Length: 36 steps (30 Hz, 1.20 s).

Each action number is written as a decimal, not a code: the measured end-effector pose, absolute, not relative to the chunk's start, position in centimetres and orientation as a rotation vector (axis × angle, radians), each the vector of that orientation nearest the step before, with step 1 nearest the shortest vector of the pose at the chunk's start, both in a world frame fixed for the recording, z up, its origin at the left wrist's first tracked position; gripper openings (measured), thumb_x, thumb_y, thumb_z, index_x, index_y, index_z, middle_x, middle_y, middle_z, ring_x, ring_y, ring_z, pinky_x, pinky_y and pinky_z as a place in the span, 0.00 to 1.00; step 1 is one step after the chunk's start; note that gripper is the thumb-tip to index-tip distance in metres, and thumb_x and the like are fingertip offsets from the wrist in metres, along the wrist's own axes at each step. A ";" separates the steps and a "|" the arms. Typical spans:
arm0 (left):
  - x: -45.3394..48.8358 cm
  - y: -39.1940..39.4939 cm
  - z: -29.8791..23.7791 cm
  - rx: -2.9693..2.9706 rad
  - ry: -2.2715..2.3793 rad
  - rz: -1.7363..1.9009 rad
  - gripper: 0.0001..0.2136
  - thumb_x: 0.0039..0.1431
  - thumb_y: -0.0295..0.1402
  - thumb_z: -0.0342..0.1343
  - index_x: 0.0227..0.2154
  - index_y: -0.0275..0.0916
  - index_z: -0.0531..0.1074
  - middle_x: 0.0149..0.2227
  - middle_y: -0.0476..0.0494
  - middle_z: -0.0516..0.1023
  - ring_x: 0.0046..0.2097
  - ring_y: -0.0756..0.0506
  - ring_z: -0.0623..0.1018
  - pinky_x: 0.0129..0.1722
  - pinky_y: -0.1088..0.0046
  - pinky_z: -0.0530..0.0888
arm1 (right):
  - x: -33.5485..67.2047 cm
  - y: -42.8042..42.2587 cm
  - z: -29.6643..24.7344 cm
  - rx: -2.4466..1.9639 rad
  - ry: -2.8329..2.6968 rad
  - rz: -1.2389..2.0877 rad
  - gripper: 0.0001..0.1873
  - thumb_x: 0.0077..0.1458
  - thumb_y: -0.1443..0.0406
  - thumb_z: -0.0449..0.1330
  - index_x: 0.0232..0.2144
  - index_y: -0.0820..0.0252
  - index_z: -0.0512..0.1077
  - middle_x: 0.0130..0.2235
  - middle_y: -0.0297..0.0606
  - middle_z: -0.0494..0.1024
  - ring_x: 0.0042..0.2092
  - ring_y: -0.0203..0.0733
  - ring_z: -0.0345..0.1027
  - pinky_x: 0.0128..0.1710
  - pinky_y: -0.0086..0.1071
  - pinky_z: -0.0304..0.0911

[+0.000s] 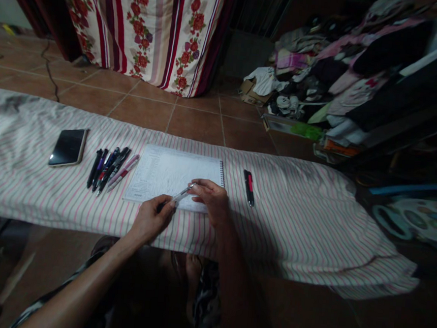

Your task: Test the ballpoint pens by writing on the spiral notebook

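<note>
A pen with a clear barrel is held between both hands above a spiral notebook. My left hand is closed round one end of the pen. The fingertips of my right hand pinch its other end, near the notebook's lower right part. To the left of the notebook lies a group of several pens, mostly dark, with a pink one at the side nearest the notebook. Two more pens, dark with some red, lie together to the right of the notebook.
A dark-screened phone rests at the left on the striped cloth over the low table. Beyond stand a floral curtain and a pile of clothes on the tiled floor. Blue-rimmed plastic is at the right.
</note>
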State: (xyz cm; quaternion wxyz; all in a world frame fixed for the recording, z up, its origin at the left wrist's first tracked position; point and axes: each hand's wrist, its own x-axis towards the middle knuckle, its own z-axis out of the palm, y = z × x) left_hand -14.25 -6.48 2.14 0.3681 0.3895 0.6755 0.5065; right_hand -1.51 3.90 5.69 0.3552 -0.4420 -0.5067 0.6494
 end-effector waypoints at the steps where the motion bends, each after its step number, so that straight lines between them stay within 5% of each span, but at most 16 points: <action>1: -14.3 -6.5 2.1 1.029 1.746 1.289 0.13 0.49 0.42 0.54 0.30 0.37 0.75 0.23 0.49 0.74 0.26 0.48 0.70 0.25 0.76 0.65 | -1.5 3.9 5.7 -1.137 -1.309 1.681 0.13 0.37 0.61 0.63 0.29 0.61 0.74 0.30 0.38 0.79 0.31 0.40 0.74 0.25 0.26 0.66; 21: -14.2 -6.5 2.1 1.106 1.835 1.230 0.16 0.52 0.44 0.50 0.31 0.36 0.74 0.21 0.50 0.73 0.23 0.50 0.70 0.23 0.76 0.65 | -1.5 3.8 5.3 -1.099 -1.376 1.701 0.15 0.37 0.60 0.64 0.30 0.62 0.73 0.30 0.38 0.79 0.32 0.41 0.74 0.26 0.28 0.67; 36: -14.5 -6.7 2.4 1.325 1.933 1.104 0.17 0.56 0.43 0.47 0.36 0.37 0.73 0.32 0.45 0.78 0.34 0.46 0.76 0.36 0.71 0.71 | -1.8 3.8 4.8 -1.106 -1.400 1.674 0.14 0.38 0.59 0.64 0.27 0.63 0.71 0.23 0.35 0.76 0.29 0.40 0.73 0.25 0.30 0.68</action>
